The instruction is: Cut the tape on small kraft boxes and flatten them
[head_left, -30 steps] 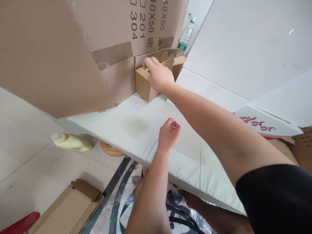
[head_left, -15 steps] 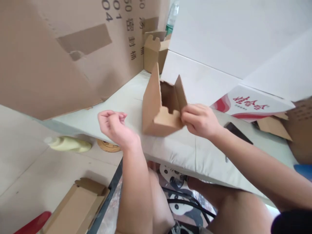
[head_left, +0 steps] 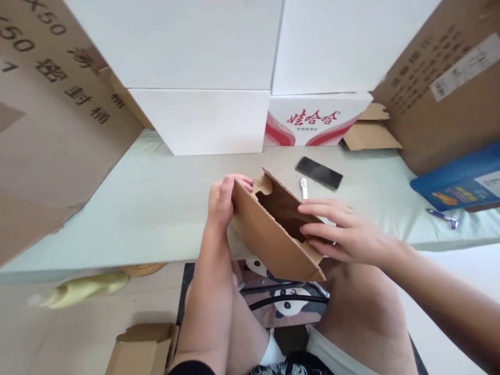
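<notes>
A brown cardboard box (head_left: 273, 237) is tilted above my lap, at the front edge of the bedding, with its opening facing up and its inside dark. My left hand (head_left: 223, 200) is closed on its left end, the thumb outside and the fingers near the notched end flap (head_left: 262, 185). At the right end, my right hand (head_left: 339, 229) has its fingers stretched and spread, the tips touching the rim and a flap by the opening. Its thumb is hidden. Just beyond the box lie a small white-handled tool (head_left: 303, 188) and a black phone (head_left: 319, 172).
Large white boxes (head_left: 203, 122) stand along the back, with a red-and-white printed carton (head_left: 318, 120) beside them. Tall brown cartons flank both sides. A blue package (head_left: 461, 179) and a purple-handled knife-like tool (head_left: 442, 217) lie right. Another brown box (head_left: 136, 349) sits on the floor.
My left hand, earlier curled in the air, now grips the box. The box has left the bedding and tipped toward me. My right fingers have spread. The view has swung right.
</notes>
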Action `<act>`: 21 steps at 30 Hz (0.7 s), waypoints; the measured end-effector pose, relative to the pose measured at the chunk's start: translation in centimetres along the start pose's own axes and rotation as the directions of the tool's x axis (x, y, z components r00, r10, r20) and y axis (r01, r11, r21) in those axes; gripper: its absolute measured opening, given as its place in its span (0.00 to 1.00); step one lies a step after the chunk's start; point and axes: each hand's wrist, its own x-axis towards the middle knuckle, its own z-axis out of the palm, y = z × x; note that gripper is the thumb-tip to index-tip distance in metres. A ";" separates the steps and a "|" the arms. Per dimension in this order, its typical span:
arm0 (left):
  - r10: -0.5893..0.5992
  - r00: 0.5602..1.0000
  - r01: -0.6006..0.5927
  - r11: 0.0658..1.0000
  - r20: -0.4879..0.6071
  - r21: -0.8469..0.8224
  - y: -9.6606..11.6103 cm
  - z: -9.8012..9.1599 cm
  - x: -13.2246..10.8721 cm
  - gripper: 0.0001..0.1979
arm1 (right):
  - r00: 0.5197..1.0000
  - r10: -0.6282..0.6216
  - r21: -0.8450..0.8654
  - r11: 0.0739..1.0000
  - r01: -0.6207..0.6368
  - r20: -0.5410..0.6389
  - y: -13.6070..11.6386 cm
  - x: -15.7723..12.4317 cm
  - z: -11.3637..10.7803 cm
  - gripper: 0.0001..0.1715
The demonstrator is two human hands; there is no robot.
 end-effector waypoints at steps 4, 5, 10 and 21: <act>0.074 0.992 -0.072 0.997 -0.101 0.027 -0.4 1.0 0.8 0.28 | 0.945 0.209 0.063 0.978 -0.199 -0.253 0.5 -0.4 2.2 0.16; 0.048 0.985 -0.038 0.997 -0.164 0.063 -0.5 0.9 1.1 0.27 | 0.924 0.255 0.136 0.965 -0.224 -0.285 0.6 0.1 2.8 0.16; -0.040 0.884 0.118 0.983 -0.466 0.139 -1.0 -0.4 1.9 0.18 | 0.892 0.323 0.477 0.867 -0.145 -0.316 0.4 3.1 5.7 0.18; -0.364 0.865 0.372 0.927 -0.344 -0.047 -0.3 -2.0 1.4 0.14 | 0.778 0.609 0.931 0.175 -0.320 0.153 0.5 0.0 9.3 0.38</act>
